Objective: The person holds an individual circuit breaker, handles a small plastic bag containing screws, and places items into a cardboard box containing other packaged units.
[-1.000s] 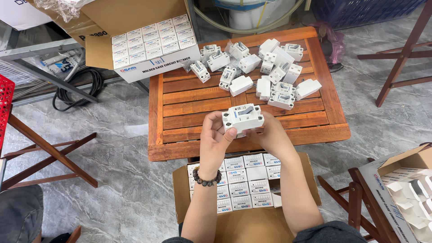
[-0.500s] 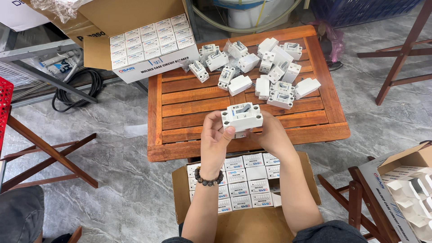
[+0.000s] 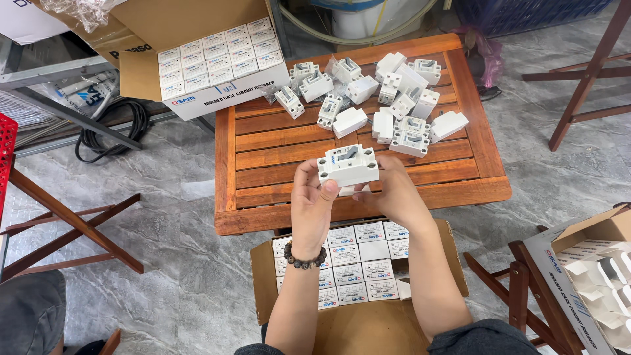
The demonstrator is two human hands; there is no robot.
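Observation:
Both my hands hold one white circuit breaker [image 3: 348,165] above the near edge of a slatted wooden table [image 3: 263,148]. My left hand [image 3: 312,200], with a dark bead bracelet on its wrist, grips the breaker's left side, thumb on its front. My right hand [image 3: 394,194] grips the right side and underside. A loose pile of several white breakers [image 3: 388,98] lies at the table's far right.
An open cardboard carton of small white boxes [image 3: 358,266] sits below my arms. Another carton of white boxes [image 3: 217,59] stands at the table's far left corner. Folding wooden stands [image 3: 72,223] are left and right. A box of white trays [image 3: 601,276] is at lower right.
The breaker has shifted slightly in my hands and stays over the table's near edge. Nothing else has moved.

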